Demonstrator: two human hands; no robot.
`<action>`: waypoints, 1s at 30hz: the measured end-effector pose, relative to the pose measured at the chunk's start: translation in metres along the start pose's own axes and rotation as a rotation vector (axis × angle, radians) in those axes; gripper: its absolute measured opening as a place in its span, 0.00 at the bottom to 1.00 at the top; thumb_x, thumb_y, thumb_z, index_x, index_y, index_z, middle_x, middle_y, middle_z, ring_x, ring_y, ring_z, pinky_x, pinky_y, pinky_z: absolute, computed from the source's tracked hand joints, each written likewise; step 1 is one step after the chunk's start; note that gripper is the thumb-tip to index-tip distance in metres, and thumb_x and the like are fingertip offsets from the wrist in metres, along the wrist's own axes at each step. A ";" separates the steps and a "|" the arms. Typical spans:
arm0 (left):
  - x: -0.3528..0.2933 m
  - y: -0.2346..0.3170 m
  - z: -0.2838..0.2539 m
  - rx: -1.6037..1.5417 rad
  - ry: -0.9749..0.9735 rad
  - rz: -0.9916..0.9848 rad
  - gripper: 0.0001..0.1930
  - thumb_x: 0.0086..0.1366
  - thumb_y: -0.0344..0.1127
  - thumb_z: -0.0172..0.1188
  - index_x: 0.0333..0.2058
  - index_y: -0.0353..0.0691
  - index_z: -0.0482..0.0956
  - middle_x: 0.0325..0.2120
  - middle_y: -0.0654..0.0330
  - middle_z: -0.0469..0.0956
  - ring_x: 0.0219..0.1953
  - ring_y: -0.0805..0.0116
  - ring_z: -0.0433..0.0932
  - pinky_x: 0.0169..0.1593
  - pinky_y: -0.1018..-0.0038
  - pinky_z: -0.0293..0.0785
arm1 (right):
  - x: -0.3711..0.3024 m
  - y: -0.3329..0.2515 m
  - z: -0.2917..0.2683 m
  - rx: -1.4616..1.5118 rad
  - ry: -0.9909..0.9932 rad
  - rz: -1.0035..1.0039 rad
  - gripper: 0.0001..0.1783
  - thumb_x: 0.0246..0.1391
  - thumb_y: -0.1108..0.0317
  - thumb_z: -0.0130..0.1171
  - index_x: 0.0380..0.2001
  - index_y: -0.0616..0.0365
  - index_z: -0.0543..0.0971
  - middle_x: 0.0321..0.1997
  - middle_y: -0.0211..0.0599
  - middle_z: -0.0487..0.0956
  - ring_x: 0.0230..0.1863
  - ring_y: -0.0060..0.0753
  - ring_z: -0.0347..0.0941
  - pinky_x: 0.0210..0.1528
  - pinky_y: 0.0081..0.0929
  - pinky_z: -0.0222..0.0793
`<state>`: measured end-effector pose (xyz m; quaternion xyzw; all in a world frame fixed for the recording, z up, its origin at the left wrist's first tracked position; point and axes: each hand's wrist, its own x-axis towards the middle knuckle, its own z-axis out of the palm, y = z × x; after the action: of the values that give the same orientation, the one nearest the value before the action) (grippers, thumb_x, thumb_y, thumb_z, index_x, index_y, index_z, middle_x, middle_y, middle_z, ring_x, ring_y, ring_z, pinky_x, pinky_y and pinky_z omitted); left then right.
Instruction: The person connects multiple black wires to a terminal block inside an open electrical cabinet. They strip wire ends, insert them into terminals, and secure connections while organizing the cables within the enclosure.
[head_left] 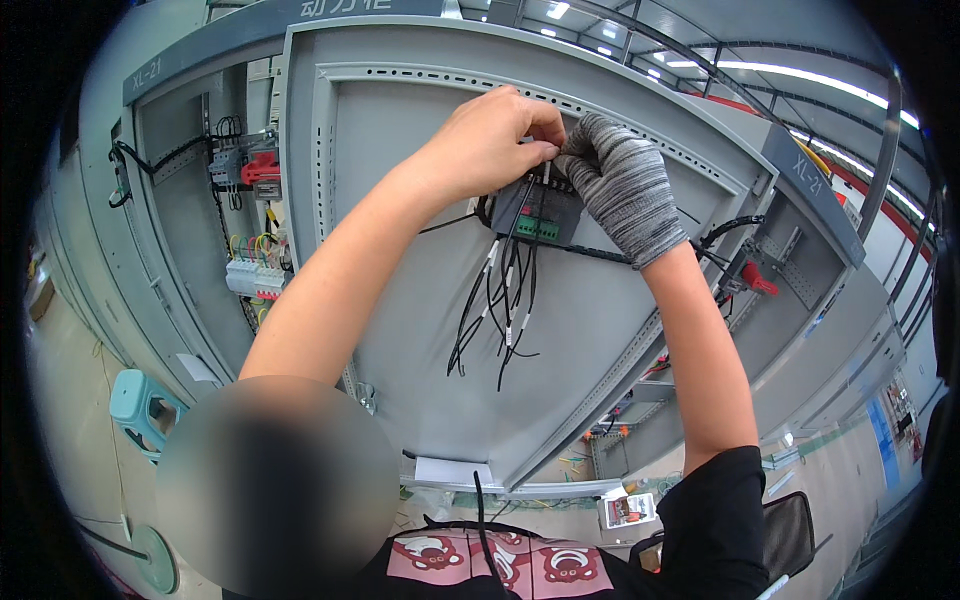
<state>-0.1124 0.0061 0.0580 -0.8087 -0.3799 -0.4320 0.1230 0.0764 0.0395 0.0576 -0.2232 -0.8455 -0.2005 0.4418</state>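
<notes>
My bare left hand [500, 140] is raised to the top of a grey electrical module [545, 212] with a green terminal block [537, 227]. Its thumb and forefinger pinch a thin black wire [541, 200] with a white sleeve, close above the module. Against those fingertips, my right hand [622, 185], in a grey striped knit glove, has its fingers curled closed; what they hold is hidden. Several black wires [510, 290] with white marker sleeves dangle loose in front of the module, their lower ends free. The module is mounted on a grey cabinet door [420, 310].
Left stands an open cabinet bay with breakers [255, 278] and a red switch handle [262, 172]; another red handle [758, 278] is at right. A black cable bundle [600, 254] crosses the door. A teal stool [140, 405] stands lower left, where a blurred disc covers part of the view.
</notes>
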 end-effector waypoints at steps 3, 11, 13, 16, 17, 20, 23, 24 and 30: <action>0.007 -0.011 0.000 -0.263 -0.111 -0.083 0.06 0.61 0.29 0.61 0.36 0.35 0.78 0.31 0.61 0.80 0.39 0.70 0.77 0.47 0.71 0.74 | 0.002 0.001 -0.002 0.074 -0.027 0.032 0.08 0.49 0.71 0.64 0.33 0.58 0.77 0.31 0.46 0.80 0.35 0.53 0.77 0.39 0.41 0.74; 0.016 -0.023 -0.001 -0.356 -0.187 0.027 0.05 0.59 0.25 0.60 0.34 0.33 0.77 0.30 0.61 0.80 0.35 0.73 0.77 0.45 0.74 0.74 | 0.001 0.007 -0.003 0.124 -0.023 0.015 0.10 0.48 0.73 0.64 0.35 0.59 0.77 0.32 0.47 0.80 0.36 0.52 0.77 0.40 0.39 0.74; 0.017 -0.025 0.001 -0.379 -0.184 0.024 0.05 0.58 0.25 0.60 0.34 0.33 0.77 0.30 0.62 0.80 0.35 0.73 0.77 0.45 0.74 0.74 | 0.002 0.005 -0.003 0.089 -0.020 0.012 0.10 0.49 0.73 0.64 0.37 0.59 0.78 0.33 0.46 0.80 0.36 0.49 0.78 0.41 0.37 0.75; 0.017 -0.026 -0.001 -0.399 -0.204 0.021 0.05 0.59 0.25 0.60 0.34 0.33 0.77 0.30 0.62 0.80 0.35 0.73 0.76 0.45 0.74 0.74 | 0.001 0.001 -0.002 0.017 -0.016 -0.003 0.11 0.49 0.73 0.66 0.38 0.60 0.79 0.34 0.44 0.82 0.34 0.43 0.79 0.41 0.32 0.76; 0.018 -0.027 -0.001 -0.404 -0.213 0.016 0.05 0.59 0.24 0.60 0.35 0.32 0.77 0.30 0.62 0.80 0.35 0.73 0.76 0.45 0.74 0.74 | 0.002 -0.001 -0.003 0.001 -0.017 -0.002 0.12 0.49 0.73 0.66 0.39 0.60 0.79 0.34 0.44 0.82 0.35 0.44 0.79 0.41 0.33 0.76; 0.017 -0.030 -0.004 -0.410 -0.228 0.015 0.06 0.60 0.24 0.59 0.36 0.32 0.78 0.32 0.62 0.80 0.37 0.73 0.77 0.47 0.74 0.74 | 0.002 -0.002 -0.003 -0.006 -0.019 0.000 0.12 0.49 0.73 0.66 0.39 0.60 0.80 0.35 0.45 0.82 0.36 0.45 0.79 0.42 0.33 0.76; 0.014 -0.032 -0.006 -0.426 -0.222 0.050 0.07 0.61 0.22 0.57 0.38 0.32 0.78 0.34 0.62 0.80 0.39 0.73 0.77 0.49 0.74 0.73 | 0.000 0.003 0.000 0.009 -0.019 0.021 0.10 0.50 0.71 0.64 0.38 0.58 0.79 0.34 0.46 0.81 0.38 0.50 0.78 0.42 0.39 0.75; 0.013 -0.036 -0.005 -0.447 -0.218 0.061 0.07 0.61 0.22 0.56 0.39 0.32 0.78 0.35 0.62 0.80 0.40 0.73 0.77 0.49 0.74 0.73 | 0.000 0.004 0.001 0.017 -0.020 0.028 0.10 0.50 0.70 0.63 0.37 0.57 0.78 0.34 0.46 0.81 0.39 0.52 0.77 0.43 0.41 0.74; 0.011 -0.036 -0.005 -0.453 -0.201 0.094 0.09 0.61 0.21 0.55 0.41 0.33 0.77 0.36 0.62 0.80 0.41 0.72 0.77 0.51 0.73 0.73 | 0.000 0.001 0.000 0.016 -0.014 0.016 0.09 0.50 0.71 0.62 0.36 0.57 0.78 0.34 0.46 0.80 0.38 0.52 0.77 0.42 0.42 0.74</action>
<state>-0.1371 0.0339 0.0652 -0.8713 -0.2458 -0.4172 -0.0798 0.0765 0.0407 0.0580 -0.2279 -0.8483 -0.1886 0.4391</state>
